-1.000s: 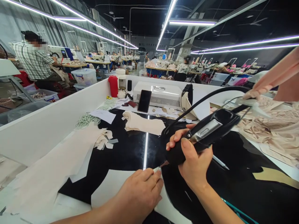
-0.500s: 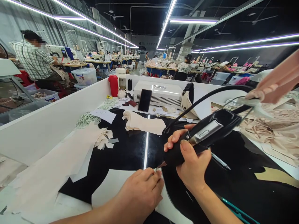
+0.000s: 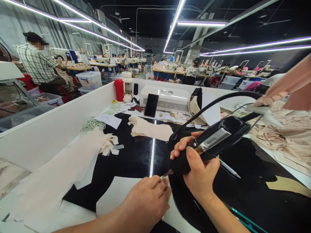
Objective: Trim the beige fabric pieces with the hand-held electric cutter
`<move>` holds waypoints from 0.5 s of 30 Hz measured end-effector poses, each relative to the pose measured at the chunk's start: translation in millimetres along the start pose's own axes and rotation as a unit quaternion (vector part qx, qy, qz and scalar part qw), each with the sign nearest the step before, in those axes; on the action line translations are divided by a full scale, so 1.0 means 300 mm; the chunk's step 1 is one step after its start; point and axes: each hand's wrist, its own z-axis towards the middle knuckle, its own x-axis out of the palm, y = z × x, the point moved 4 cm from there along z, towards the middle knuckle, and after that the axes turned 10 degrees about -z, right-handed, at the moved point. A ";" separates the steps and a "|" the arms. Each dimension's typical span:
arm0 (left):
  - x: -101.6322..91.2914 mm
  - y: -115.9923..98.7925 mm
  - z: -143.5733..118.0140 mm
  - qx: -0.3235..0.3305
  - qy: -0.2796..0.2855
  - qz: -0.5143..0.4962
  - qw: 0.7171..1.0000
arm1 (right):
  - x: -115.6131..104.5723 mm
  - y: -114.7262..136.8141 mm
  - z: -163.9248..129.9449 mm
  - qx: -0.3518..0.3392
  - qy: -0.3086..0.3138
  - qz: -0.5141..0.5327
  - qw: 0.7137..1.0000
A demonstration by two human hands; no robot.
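Tabletop (image 3: 136, 160), black under workshop lights (image 3: 201, 23), lies below left hand (image 3: 149, 197), hold unclear, and right hand (image 3: 200, 168) gripping tool (image 3: 215, 139)

The corded black tool (image 3: 215, 137) slants tip-down near the edge of a flat white panel (image 3: 115, 192).
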 end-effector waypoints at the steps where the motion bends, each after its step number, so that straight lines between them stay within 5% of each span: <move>1: 0.001 0.002 0.001 0.000 -0.006 0.000 1.000 | -0.002 -0.001 0.000 0.001 0.002 -0.001 1.000; 10: 0.065 0.042 0.010 0.018 -0.009 0.006 1.000 | -0.079 0.039 0.012 0.005 -0.072 -0.095 0.993; 15: 0.041 0.053 0.006 -0.005 -0.023 -0.014 1.000 | -0.162 0.075 0.002 0.029 -0.091 -0.201 0.975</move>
